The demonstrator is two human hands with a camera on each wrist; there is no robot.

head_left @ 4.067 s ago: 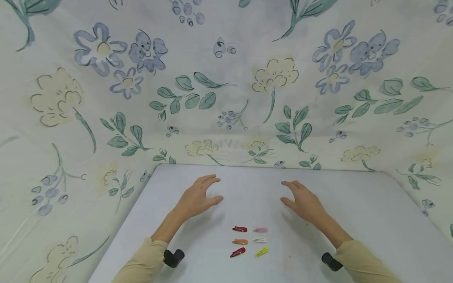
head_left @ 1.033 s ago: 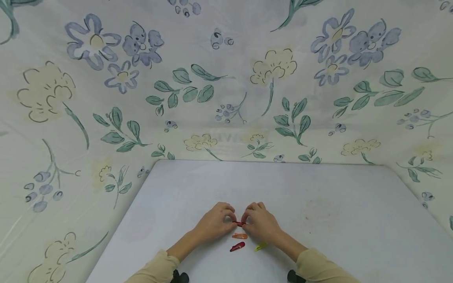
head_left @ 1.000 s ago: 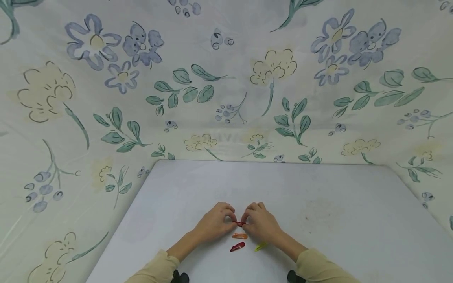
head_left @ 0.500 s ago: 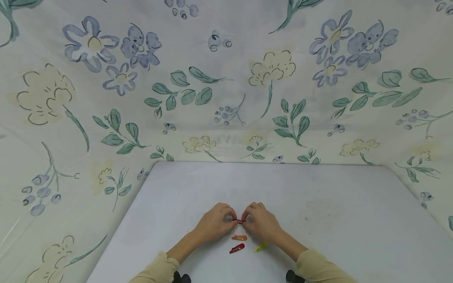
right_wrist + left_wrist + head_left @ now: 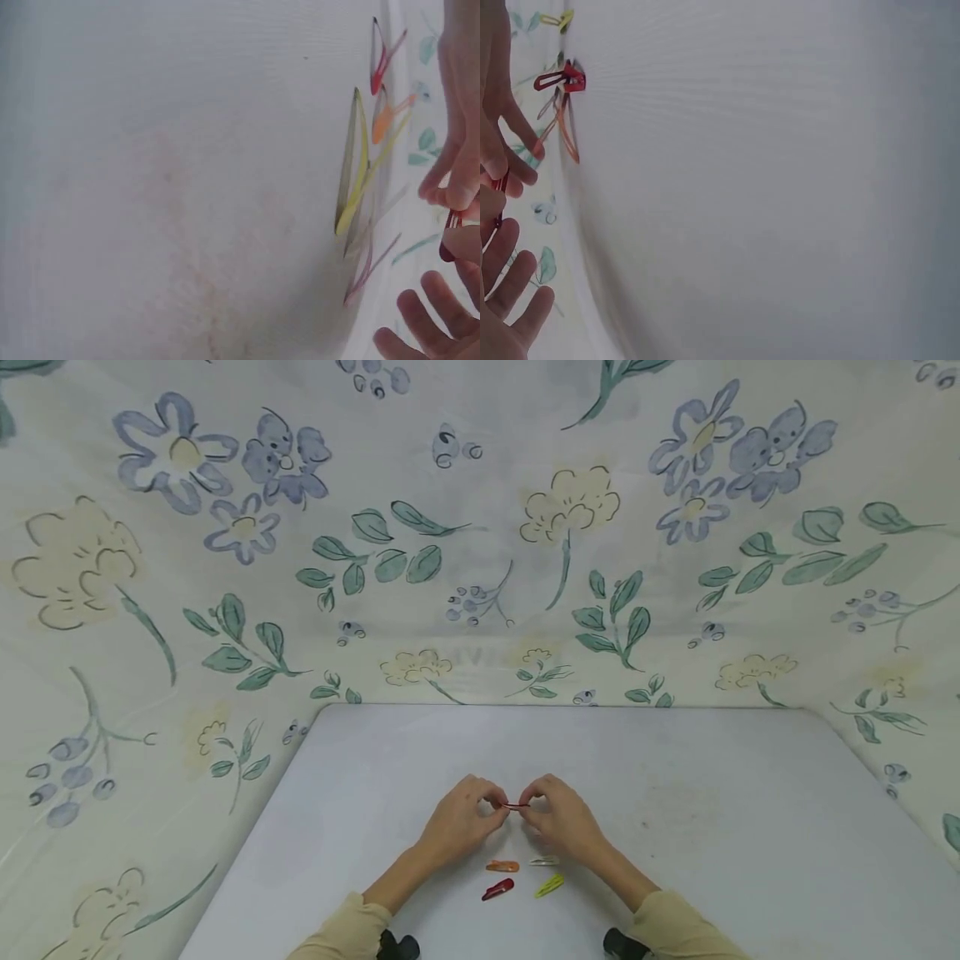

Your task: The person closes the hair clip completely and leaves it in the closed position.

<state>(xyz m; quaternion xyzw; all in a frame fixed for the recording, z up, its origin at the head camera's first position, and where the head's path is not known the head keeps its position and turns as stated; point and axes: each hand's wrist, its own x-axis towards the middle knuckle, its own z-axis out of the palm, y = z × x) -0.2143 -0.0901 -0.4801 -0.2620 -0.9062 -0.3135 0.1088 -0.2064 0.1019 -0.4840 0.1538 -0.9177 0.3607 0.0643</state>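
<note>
Both hands pinch a dark red hair clip (image 5: 515,807) by its two ends, between thumb and fingers, over the table behind the other clips. The left hand (image 5: 459,820) has its left end and the right hand (image 5: 564,822) its right end. Closer to the wearer lie an orange hair clip (image 5: 502,866), another red hair clip (image 5: 498,889), a whitish hair clip (image 5: 544,861) and a yellow hair clip (image 5: 550,885). A pink hair clip (image 5: 366,279) shows in the right wrist view; the right hand hides it in the head view.
The white table (image 5: 720,827) reaches back to a floral cloth (image 5: 480,552) that hangs behind it and along the sides. Black wrist cameras sit at both cuffs, such as the left camera (image 5: 399,946). Faint stains (image 5: 678,806) mark the table at right.
The hands came together from apart and took the back red clip off its spot. Over the last half second they raised it away from the others, uncovering the whitish clip.
</note>
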